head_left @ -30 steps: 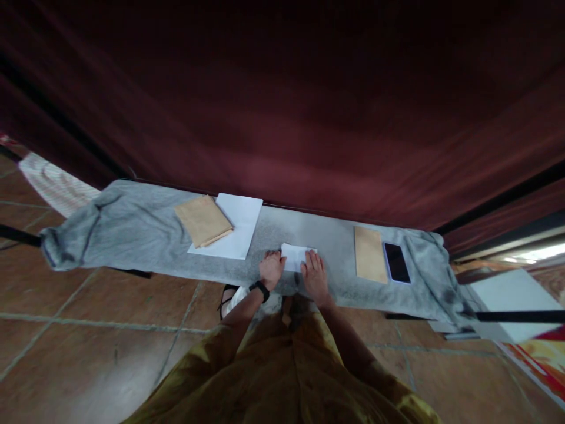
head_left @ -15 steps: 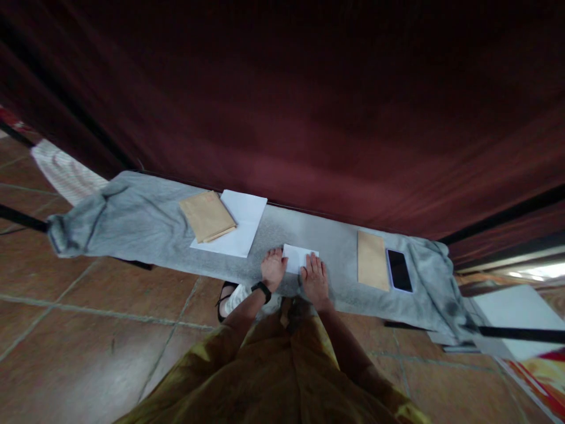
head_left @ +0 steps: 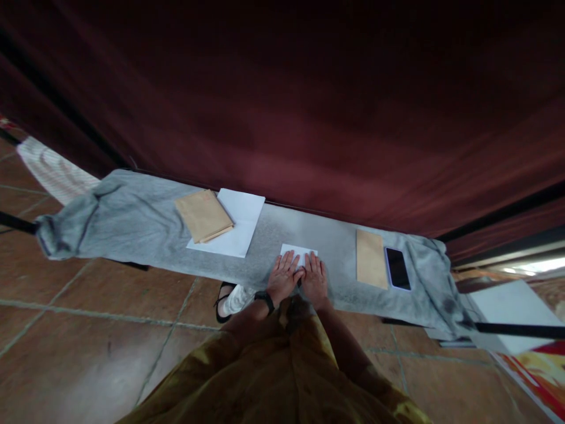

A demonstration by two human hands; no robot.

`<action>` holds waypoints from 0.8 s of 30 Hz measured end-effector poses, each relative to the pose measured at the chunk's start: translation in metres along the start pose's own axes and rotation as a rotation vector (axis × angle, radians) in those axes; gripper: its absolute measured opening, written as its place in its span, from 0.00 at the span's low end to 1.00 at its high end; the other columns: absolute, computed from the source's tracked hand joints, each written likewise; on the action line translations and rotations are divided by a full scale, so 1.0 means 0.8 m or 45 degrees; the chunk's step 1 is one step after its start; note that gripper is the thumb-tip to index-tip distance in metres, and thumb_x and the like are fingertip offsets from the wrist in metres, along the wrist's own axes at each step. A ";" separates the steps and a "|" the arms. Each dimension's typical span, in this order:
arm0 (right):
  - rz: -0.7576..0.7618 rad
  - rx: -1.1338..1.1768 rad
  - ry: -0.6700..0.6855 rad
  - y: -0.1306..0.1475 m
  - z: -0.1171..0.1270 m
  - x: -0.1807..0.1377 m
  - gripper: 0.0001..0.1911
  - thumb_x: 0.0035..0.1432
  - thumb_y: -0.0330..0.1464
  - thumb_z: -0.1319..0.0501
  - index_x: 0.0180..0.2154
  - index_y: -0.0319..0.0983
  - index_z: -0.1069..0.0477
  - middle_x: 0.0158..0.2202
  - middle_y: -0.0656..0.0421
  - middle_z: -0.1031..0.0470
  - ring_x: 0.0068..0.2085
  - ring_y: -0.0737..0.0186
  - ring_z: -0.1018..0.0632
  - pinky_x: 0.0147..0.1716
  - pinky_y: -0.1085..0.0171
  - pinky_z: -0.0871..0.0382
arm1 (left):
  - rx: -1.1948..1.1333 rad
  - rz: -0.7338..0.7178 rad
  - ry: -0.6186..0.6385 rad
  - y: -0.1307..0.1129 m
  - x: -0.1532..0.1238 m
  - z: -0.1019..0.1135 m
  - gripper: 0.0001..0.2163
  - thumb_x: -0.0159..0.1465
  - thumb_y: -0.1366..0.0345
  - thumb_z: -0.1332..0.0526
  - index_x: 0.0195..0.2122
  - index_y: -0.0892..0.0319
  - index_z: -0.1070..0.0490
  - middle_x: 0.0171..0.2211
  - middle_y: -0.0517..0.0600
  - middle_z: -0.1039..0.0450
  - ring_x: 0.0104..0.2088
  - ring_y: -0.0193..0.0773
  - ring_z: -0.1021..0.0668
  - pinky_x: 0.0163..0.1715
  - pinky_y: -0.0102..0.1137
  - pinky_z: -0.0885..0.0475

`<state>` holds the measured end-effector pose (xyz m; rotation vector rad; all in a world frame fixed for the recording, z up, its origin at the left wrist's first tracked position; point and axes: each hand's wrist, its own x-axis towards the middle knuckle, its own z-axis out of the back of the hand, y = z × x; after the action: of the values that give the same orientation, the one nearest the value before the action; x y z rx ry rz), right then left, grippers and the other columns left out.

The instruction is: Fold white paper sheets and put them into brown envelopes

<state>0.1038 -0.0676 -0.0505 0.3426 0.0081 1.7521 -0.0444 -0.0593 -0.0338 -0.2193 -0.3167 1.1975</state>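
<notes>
A small folded white paper (head_left: pixel 299 251) lies on the grey cloth-covered table (head_left: pixel 132 218) in front of me. My left hand (head_left: pixel 285 275), with a black watch on the wrist, lies flat on the paper's near left part, fingers spread. Beside it, my right hand (head_left: pixel 314 277) presses flat on the near right part, touching the left hand. Only the far edge of the paper shows past my fingers.
At the left lie brown envelopes (head_left: pixel 203 215) on a white sheet (head_left: pixel 238 227). A single brown envelope (head_left: pixel 370 258) and a dark phone (head_left: pixel 397 268) lie at the right. A dark red curtain (head_left: pixel 309 118) hangs behind the table. Tiled floor is below.
My left hand slid right from the paper's left edge onto the paper and flattened out beside the right hand. The paper now shows less.
</notes>
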 end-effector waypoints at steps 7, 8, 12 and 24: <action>-0.085 0.048 -0.026 0.000 0.005 -0.001 0.28 0.72 0.36 0.55 0.68 0.32 0.44 0.71 0.43 0.45 0.70 0.48 0.41 0.66 0.43 0.47 | 0.015 0.072 -0.011 0.004 0.005 -0.004 0.26 0.73 0.59 0.51 0.70 0.62 0.43 0.72 0.59 0.49 0.72 0.47 0.47 0.71 0.47 0.52; -0.109 0.054 -0.031 -0.003 0.005 -0.003 0.29 0.72 0.37 0.55 0.68 0.32 0.44 0.71 0.43 0.44 0.70 0.48 0.41 0.66 0.43 0.47 | 0.021 0.071 -0.012 0.005 0.005 -0.006 0.26 0.73 0.59 0.51 0.70 0.63 0.44 0.72 0.59 0.50 0.72 0.47 0.47 0.71 0.46 0.52; -0.162 0.048 -0.052 -0.016 0.002 -0.011 0.29 0.72 0.36 0.58 0.69 0.32 0.46 0.69 0.44 0.41 0.69 0.49 0.40 0.67 0.44 0.48 | 0.060 0.055 -0.010 0.007 0.005 -0.010 0.27 0.72 0.59 0.50 0.70 0.63 0.45 0.72 0.60 0.50 0.72 0.48 0.47 0.71 0.46 0.52; 0.036 -0.020 -0.079 -0.014 0.005 -0.040 0.26 0.72 0.35 0.52 0.67 0.34 0.40 0.68 0.48 0.37 0.68 0.52 0.36 0.67 0.50 0.48 | 0.192 0.034 -0.042 0.008 0.004 -0.012 0.27 0.73 0.59 0.51 0.71 0.63 0.46 0.72 0.60 0.51 0.72 0.47 0.46 0.71 0.46 0.51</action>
<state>0.1209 -0.0971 -0.0558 0.3868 -0.0552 1.7676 -0.0452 -0.0540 -0.0444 -0.0730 -0.2514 1.2461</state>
